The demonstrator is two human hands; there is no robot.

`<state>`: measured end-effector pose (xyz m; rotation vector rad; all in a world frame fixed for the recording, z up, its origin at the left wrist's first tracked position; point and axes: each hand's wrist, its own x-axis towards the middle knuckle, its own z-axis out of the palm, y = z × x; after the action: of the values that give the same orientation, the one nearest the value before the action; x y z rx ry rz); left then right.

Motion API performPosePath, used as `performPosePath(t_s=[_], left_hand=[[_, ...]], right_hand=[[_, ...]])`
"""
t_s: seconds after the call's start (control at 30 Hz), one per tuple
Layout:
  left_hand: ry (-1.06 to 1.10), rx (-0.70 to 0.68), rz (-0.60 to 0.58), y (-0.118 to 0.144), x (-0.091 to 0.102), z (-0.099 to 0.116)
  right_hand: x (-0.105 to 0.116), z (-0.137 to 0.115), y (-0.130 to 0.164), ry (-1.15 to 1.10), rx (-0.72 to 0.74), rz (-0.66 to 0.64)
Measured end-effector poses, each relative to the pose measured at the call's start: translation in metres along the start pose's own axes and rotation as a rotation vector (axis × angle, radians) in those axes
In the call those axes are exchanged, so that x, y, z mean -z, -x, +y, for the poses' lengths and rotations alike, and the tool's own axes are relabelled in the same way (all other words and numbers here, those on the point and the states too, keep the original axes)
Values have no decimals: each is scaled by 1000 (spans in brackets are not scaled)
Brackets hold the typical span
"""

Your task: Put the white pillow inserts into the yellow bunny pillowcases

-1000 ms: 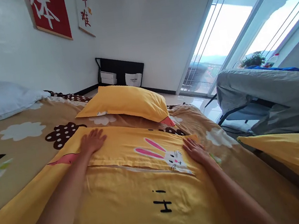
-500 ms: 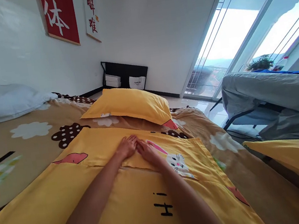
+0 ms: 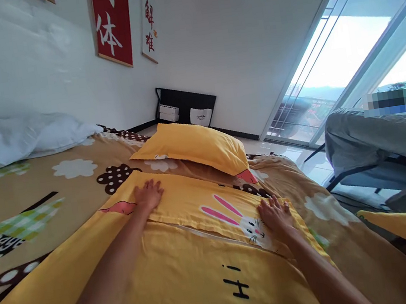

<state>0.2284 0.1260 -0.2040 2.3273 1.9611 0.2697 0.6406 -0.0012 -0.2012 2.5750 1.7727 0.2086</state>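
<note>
Palms flat, fingers spread: your left hand [image 3: 149, 196] and right hand [image 3: 275, 214] press the soft yellow rabbit-print pillowcase [image 3: 202, 252] on the bed [image 3: 42, 189]; limp, light cloth, best pinched at corners.

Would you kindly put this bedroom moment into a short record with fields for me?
Left hand: left hand flat, fingers spread, on the yellow cover, beside a carrot print
Right hand: right hand flat on the cover's right edge, next to the rabbit print
Grip: neither hand grasps anything
Beyond the hands: yellow pillow on the brown patterned sheet
Far left: white pillow by the wall
Right: glass doors
</note>
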Motion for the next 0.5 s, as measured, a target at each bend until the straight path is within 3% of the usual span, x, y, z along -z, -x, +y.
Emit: performPosePath(t_s=[0.07,0.13,0.2,0.27,0.37,0.5], left_hand=[[8,-47,16,10,-4,27],[40,-214,-3,22,-11,54],[79,-394,-30,33,-18,71],[105,-481,-41,39,-22,73],[110,-442,-36,38,-18,56],[101,-332,-16,34,-10,27]], right_hand=[[4,-38,8,7,71,77],[5,-85,21,-65,268,96],[3,-128,37,-215,534,6],[1,-156,51,-337,597,-54],[2,-158,56,-359,541,-93],[-5,-101,43,-268,392,-114]])
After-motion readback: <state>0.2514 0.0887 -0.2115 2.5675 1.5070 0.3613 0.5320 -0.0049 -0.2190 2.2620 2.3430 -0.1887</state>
